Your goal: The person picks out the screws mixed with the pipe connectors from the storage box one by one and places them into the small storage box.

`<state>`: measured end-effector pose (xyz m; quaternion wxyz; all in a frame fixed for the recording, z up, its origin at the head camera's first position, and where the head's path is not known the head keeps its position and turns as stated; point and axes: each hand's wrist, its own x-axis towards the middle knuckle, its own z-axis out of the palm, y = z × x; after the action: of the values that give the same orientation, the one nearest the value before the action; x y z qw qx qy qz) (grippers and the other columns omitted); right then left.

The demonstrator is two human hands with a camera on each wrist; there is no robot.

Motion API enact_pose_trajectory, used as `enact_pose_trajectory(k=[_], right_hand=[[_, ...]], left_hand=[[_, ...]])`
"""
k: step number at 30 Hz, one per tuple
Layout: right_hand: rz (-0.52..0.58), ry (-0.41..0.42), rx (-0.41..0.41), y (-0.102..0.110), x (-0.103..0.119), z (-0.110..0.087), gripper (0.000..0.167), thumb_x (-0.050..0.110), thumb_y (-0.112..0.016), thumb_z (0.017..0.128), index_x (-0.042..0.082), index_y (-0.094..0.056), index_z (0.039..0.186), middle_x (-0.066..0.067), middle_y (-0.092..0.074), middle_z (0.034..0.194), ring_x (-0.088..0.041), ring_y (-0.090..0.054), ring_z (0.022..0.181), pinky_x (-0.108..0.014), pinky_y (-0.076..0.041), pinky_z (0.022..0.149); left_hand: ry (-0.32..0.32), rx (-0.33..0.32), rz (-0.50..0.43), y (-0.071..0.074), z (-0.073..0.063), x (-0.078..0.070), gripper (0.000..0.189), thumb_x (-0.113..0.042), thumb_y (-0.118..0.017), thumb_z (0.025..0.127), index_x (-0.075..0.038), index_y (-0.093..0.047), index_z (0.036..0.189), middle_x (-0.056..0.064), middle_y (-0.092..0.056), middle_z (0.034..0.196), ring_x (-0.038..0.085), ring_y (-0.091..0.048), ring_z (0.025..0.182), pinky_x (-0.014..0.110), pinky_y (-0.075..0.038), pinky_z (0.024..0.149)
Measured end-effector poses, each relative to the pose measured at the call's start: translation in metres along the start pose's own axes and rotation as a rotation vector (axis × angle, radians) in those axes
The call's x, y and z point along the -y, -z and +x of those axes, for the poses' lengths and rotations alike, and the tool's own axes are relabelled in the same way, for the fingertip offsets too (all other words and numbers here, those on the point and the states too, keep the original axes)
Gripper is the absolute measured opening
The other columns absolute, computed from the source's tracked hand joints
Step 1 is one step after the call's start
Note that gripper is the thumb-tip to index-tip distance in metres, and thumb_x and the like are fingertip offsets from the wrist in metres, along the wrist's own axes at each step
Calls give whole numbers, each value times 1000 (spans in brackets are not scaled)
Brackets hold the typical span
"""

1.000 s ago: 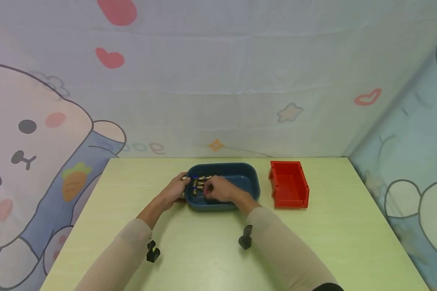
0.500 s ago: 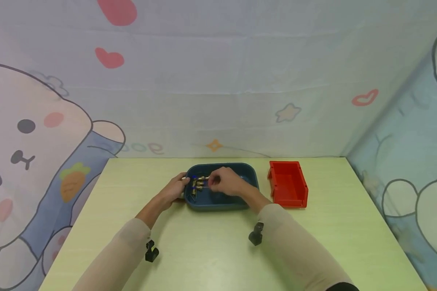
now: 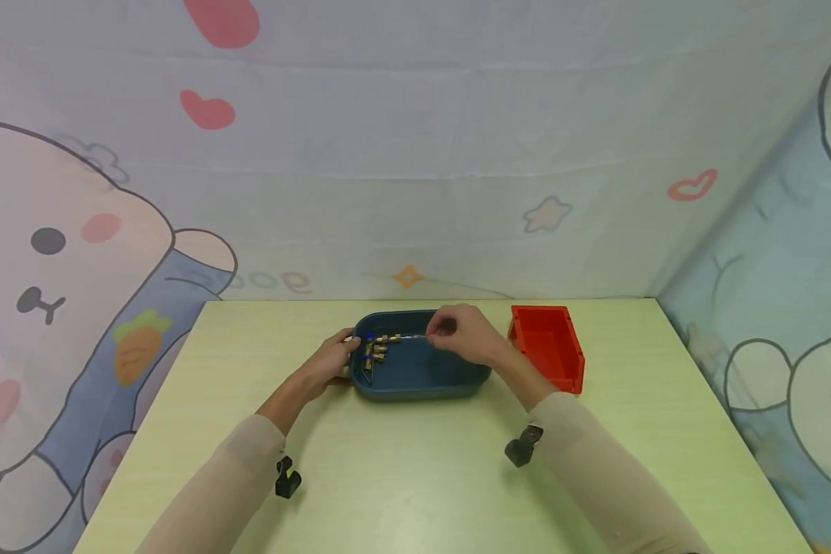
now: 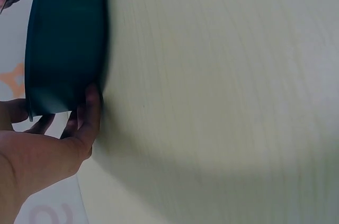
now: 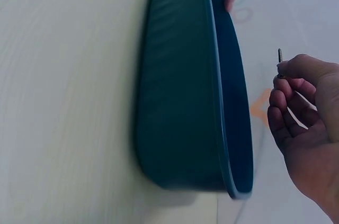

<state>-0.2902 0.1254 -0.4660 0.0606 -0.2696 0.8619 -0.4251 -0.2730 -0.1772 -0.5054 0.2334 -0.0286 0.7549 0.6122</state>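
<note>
A dark blue plastic bin [image 3: 422, 395] stands on the table, with several small brass fittings [image 3: 379, 349] gathered at its left end. My left hand [image 3: 331, 360] grips that end, thumb over the rim and fingers against the outer wall in the left wrist view. My right hand [image 3: 467, 335] is above the bin's right half, pinching a thin metal screw [image 5: 280, 55] between thumb and forefinger. In the right wrist view the screw's threaded tip points up out of the fingertips.
A red open-front plastic bin [image 3: 550, 346] stands just right of the blue one, partly behind my right wrist. The pale wooden table [image 3: 388, 469] meets a printed cloth backdrop [image 3: 415, 192] at its far edge.
My right hand has lifted out from the fittings and moved right and toward the far rim, bringing the screw along. The left hand has stayed on the blue bin's end.
</note>
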Motion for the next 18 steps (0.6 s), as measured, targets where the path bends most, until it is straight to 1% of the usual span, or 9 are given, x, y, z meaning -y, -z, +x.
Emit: enact_pose_trajectory(k=[5, 13, 18], right_hand=[[-11, -26, -36, 9, -2, -5, 4, 9, -76, 97, 7, -77, 101, -1, -71, 96, -20, -63, 86, -32, -55, 82], [5, -30, -56, 22, -1, -10, 5, 6, -74, 97, 4, -77, 101, -5, -71, 97, -23, -63, 87, -32, -55, 83], [29, -57, -89, 32, -9, -15, 3, 6, -74, 98, 6, -77, 99, -5, -72, 96, -24, -64, 87, -32, -56, 82]], left_hand=[[1, 4, -5, 2, 0, 1, 56, -29, -36, 117, -11, -24, 168, 26, -35, 165, 45, -41, 149, 46, -57, 89], [1, 5, -26, 3, 0, 2, 56, -30, -38, 116, -12, -25, 168, 24, -35, 165, 43, -44, 148, 41, -57, 84], [3, 4, -31, 2, 1, 3, 56, -31, -38, 116, -14, -25, 168, 23, -35, 166, 42, -43, 148, 39, -58, 83]])
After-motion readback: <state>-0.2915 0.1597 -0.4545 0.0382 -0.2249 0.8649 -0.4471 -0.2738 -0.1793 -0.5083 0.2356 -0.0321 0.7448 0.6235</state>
